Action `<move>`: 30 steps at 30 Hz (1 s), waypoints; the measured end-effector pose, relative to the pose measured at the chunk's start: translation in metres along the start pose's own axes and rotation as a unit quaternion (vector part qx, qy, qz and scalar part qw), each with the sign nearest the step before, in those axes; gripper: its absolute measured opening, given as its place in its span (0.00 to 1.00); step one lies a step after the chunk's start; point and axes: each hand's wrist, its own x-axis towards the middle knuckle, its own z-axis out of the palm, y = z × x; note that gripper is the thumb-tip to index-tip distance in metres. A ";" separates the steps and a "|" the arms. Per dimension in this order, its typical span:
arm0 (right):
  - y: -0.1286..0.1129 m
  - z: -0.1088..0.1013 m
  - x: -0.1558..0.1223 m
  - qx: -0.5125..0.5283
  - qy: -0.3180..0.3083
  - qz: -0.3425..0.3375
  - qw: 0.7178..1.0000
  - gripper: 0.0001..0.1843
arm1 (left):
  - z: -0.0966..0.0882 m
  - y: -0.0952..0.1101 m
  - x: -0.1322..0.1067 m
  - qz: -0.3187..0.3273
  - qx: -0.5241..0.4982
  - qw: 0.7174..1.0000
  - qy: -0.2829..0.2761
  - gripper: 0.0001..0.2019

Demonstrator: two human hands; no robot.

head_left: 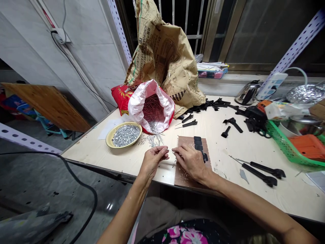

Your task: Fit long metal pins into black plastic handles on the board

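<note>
My left hand (153, 158) pinches a thin metal pin (170, 150) at the near table edge. My right hand (190, 160) meets it from the right, fingers pinched at the pin's other end, resting on a brown board (186, 140). A black plastic piece (199, 145) lies on that board just beyond my right hand. Loose pins (157, 137) spill from a pink-lined bag (151, 105) straight ahead. A yellow dish (109, 137) of small silver washers stands to the left of the bag.
A big brown paper sack (165, 54) stands at the back with black plastic parts (215, 103) beside it. Finished black-handled pieces (261, 171) lie at the right. A green basket (284, 145), kettle (247, 92) and pots crowd the right side.
</note>
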 end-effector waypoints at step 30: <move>0.017 0.006 -0.005 0.150 -0.023 0.016 0.988 0.10 | 0.006 -0.001 0.000 0.051 0.117 0.992 -0.016 0.15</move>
